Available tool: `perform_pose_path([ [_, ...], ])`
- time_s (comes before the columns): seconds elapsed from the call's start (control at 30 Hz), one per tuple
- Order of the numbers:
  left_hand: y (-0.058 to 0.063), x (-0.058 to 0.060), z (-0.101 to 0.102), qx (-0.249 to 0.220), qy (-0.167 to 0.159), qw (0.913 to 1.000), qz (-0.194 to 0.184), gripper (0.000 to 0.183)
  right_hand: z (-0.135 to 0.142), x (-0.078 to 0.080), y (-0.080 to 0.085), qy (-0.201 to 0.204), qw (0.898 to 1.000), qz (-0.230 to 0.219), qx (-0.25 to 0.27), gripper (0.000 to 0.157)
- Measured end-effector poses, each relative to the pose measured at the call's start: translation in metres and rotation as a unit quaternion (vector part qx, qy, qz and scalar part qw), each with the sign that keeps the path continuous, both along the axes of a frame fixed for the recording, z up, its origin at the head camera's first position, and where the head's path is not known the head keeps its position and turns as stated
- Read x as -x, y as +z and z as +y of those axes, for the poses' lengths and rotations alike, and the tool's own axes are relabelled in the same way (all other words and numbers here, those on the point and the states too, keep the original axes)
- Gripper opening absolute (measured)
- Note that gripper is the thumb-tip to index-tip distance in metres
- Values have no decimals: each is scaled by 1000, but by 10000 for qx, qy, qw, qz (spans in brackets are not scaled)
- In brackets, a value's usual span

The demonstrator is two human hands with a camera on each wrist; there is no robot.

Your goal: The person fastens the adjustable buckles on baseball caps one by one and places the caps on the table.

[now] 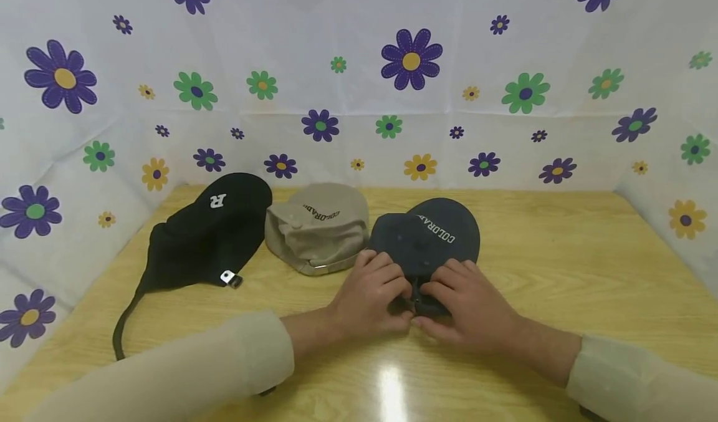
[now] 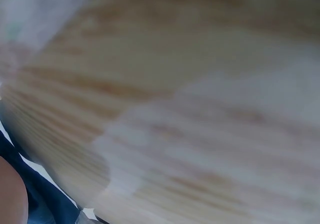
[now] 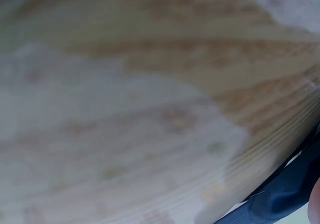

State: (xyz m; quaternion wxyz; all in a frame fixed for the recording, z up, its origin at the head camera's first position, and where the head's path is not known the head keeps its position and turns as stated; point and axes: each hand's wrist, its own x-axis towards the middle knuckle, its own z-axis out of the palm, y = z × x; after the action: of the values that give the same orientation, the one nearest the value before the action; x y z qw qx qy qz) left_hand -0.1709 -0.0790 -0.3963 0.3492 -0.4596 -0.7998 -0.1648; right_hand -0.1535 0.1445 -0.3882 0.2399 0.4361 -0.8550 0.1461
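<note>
A navy baseball cap (image 1: 424, 238) with white COLORADO lettering lies on the table in the head view. At its near side, my left hand (image 1: 371, 294) pinches the back strap between thumb and curled fingers. From the other side my right hand (image 1: 473, 306) grips the same strap, the two thumbs close together. Part of the strap is hidden behind the fingers. In the left wrist view a piece of navy cap (image 2: 47, 196) shows at the lower left corner; the right wrist view catches navy fabric (image 3: 285, 196) at its lower right.
Left of the navy cap sits a beige COLORADO cap (image 1: 331, 213) with its opening towards me. Farther left lies a black cap (image 1: 191, 241) with a white R, its strap trailing over the wooden table (image 1: 561, 254). Flowered cloth (image 1: 359, 42) hangs behind and at both sides.
</note>
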Motion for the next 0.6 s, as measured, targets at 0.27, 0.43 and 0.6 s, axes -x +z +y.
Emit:
perform_pose_path([
  [0.27, -1, -3, 3, -49, -110, 9998, 168, 16, -2, -1, -4, 262, 9993, 262, 85, 43],
  [0.43, 0, -3, 4, -62, -124, 9993, 342, 13, -4, 0, -2, 427, 9979, 442, 200, 37],
  [0.6, 2, -2, 3, -53, -72, 9993, 356, 13, -5, 1, -1, 433, 9972, 559, 250, 33],
])
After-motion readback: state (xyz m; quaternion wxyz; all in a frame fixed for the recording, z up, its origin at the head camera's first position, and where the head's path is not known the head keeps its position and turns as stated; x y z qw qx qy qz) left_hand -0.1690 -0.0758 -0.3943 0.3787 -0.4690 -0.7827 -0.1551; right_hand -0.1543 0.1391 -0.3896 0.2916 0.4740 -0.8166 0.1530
